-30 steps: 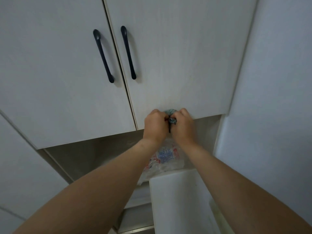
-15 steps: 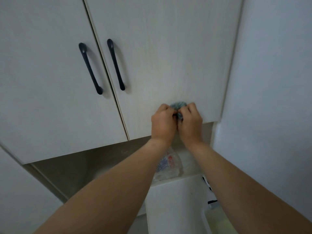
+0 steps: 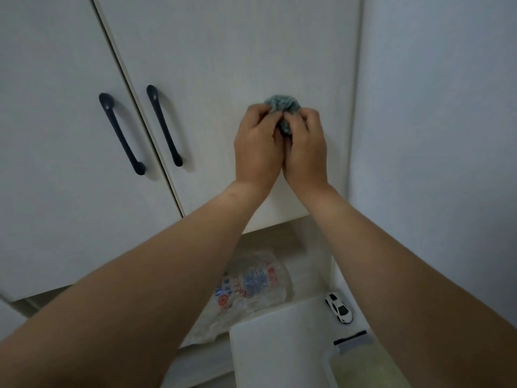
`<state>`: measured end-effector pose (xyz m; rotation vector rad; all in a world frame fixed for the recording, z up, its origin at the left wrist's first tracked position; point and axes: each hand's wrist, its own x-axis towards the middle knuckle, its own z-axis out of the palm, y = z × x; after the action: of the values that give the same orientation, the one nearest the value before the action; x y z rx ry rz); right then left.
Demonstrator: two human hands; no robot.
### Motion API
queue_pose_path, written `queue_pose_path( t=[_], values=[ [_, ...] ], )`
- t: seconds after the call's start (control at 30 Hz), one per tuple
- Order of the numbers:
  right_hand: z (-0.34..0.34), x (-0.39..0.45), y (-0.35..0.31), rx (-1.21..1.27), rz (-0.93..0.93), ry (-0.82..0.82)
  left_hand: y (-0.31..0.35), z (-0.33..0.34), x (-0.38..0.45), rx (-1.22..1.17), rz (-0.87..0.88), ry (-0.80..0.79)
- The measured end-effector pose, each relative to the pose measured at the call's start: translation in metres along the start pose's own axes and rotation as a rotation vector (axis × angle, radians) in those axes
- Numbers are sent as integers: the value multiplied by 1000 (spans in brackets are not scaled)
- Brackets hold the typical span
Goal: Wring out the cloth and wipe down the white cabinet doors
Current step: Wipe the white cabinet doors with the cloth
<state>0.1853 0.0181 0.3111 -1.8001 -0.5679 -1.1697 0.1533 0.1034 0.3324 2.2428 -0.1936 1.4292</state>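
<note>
Both hands are raised in front of the right-hand cabinet door [image 3: 223, 65], and the cloth [image 3: 282, 106] sits bunched between them as a small grey-blue wad. The left hand [image 3: 258, 148] and the right hand [image 3: 306, 152] press together side by side, with the fingers of each curled and clamped on the cloth; only its top and a strip between the two hands show. Compared with one second ago, the hands and cloth stand higher against the door: then they were level with its lower edge, and now they are well up the panel, near the right side and well apart from the two dark handles [image 3: 163, 126]. More of the cloth also protrudes above the fingers than before. Whether the cloth touches the door cannot be determined from this view. The judgement is that wringing is finishing or finished and the cloth is being brought to the door face, so wiping has not visibly begun; the cloth needs opening out first. Below, a printed plastic bag [image 3: 251, 287], a white toy car [image 3: 340, 309] and a lidded container [image 3: 361, 359] rest on the surface [image 3: 279, 345].
</note>
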Motion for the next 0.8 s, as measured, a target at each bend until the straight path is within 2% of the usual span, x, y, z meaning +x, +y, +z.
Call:
queue_pose_path(
  t=[0.13, 0.23, 0.3, 0.37, 0.43, 0.53, 0.6, 0.7, 0.77, 0.8],
  values=[
    [17, -40, 36, -114, 118, -17, -16, 21, -37, 30, 45, -148],
    [19, -94, 53, -76, 280, 25, -38, 37, -83, 48, 118, -381],
    [19, -126, 67, -132, 287, -63, -48, 44, -104, 68, 231, -506],
    [15, -138, 74, -112, 376, -129, -47, 46, -114, 42, 194, -623],
    [9, -134, 73, -76, 464, -132, -39, 46, -110, -8, 148, -673],
    [3, -109, 56, -16, 402, -11, -32, 39, -91, -66, 112, -622],
    [3, -78, 45, 2, 266, 88, -26, 34, -75, -68, 124, -469],
    [8, -35, 49, -113, 121, 139, -21, 33, -61, -66, 172, -262],
    [14, -38, 63, -220, 123, 128, -24, 35, -58, -28, 251, -222],
    [16, -50, 72, -245, 196, 125, -27, 35, -58, -8, 294, -206]
  ],
)
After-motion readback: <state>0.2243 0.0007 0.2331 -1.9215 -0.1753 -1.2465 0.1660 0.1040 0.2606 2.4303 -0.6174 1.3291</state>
